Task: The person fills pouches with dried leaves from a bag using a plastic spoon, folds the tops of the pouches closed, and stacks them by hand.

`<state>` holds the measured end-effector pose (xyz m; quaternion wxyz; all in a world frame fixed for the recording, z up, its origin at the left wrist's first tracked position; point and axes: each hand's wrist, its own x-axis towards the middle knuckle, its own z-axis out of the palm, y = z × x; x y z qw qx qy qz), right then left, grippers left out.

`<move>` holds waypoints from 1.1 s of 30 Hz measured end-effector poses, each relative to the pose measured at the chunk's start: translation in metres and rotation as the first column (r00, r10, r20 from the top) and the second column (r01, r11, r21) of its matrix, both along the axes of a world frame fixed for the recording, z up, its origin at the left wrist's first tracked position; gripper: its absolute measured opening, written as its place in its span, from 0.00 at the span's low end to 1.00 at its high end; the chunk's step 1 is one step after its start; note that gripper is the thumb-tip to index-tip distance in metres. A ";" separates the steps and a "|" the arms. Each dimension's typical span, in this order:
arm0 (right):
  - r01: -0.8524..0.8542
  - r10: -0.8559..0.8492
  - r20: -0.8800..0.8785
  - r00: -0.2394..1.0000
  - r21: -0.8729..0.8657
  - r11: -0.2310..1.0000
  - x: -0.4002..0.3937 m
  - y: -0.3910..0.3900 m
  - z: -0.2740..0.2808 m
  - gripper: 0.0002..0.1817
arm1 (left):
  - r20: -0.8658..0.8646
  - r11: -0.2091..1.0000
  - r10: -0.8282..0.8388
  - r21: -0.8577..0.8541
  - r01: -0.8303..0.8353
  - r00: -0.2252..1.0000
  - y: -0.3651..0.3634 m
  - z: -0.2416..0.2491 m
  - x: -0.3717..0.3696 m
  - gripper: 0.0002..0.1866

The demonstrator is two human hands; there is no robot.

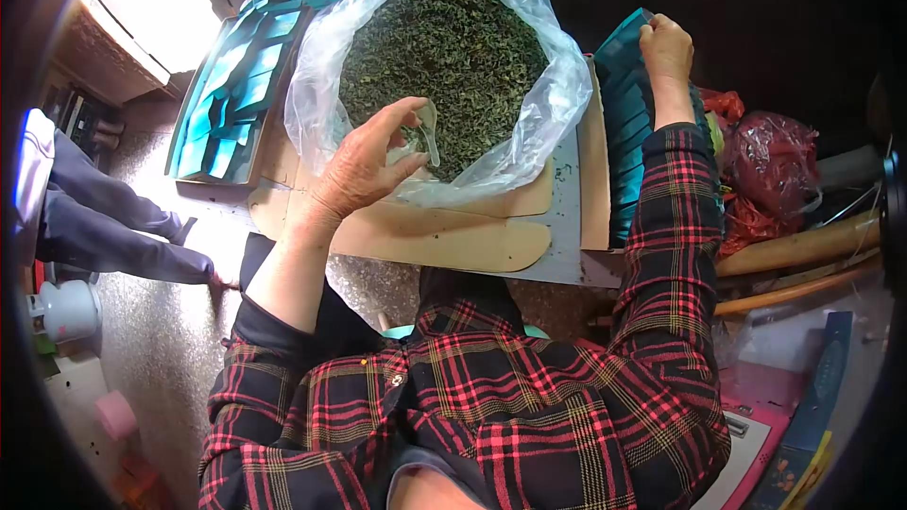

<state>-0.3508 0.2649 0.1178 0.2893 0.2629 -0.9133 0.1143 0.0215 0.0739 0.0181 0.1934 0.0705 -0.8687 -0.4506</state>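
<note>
A large clear plastic bag (312, 104), its mouth rolled open, holds dried green leaves (453, 57). My left hand (373, 156) is over the near left rim, thumb and fingers curled round a small clear plastic scoop or bag piece (432, 137); which it is, I cannot tell. At the right, my right hand (667, 52) is closed at the far end of a box of teal packets (628, 132), its fingers pinched at a packet's top edge. Another box of teal packets (231, 85) stands left of the bag.
Cardboard flaps (444, 236) lie in front of the bag. Red plastic bags (770, 165) and wooden poles (803, 244) are at the right. Another person's dark-trousered legs (113, 217) show at the left, near a whitish container (68, 310).
</note>
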 end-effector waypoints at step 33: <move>-0.031 0.027 0.043 0.999 0.100 0.995 0.002 -0.009 -0.031 0.09 | 0.057 0.998 -0.043 -0.052 0.046 0.997 -0.001 0.009 0.004 0.34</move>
